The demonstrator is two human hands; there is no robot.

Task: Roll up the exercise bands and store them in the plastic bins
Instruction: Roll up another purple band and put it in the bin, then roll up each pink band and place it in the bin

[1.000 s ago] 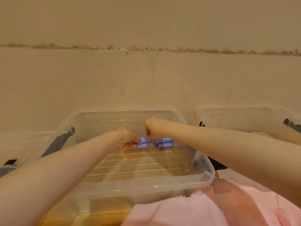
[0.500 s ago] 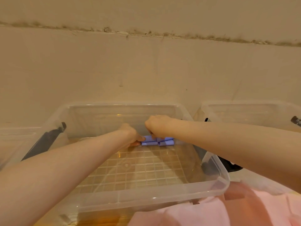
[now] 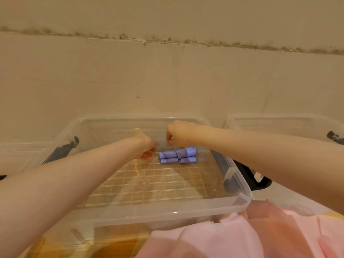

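Backdrop: beige plastered wall [image 3: 167,75] with a cracked, stained horizontal seam fills the upper half; a glossy wooden surface [image 3: 104,248] shows at 6 o'clock.
Far left: clear plastic container edge [image 3: 24,148] sits at 9 o'clock, only partly in view.
Left hand [image 3: 147,148]: reaches into the bin just left of the rolls, apart from them; its fingers are loosely curled and seem to hold nothing, though the fingertips blur.
Centre: large transparent plastic storage bin with a gridded floor and dark side latches [image 3: 167,213] stands open.
Bands: small lilac rolled rubber exercise bands [image 3: 177,155] lie bunched on the bin floor near the far wall, at about 12 o'clock within it.
Right hand [image 3: 179,134]: hovers just above the rolls, fingers bent down and drawn together; whether the tips touch the rolls I cannot tell.
Far right: second clear plastic bin [image 3: 284,121] at 3 o'clock; pink fabric [image 3: 223,235] at 5 o'clock.
Handling: the rolls look light, soft and springy, likely to uncurl if released loosely. Best pinched across the middle, over the loose end, and packed against neighbours.
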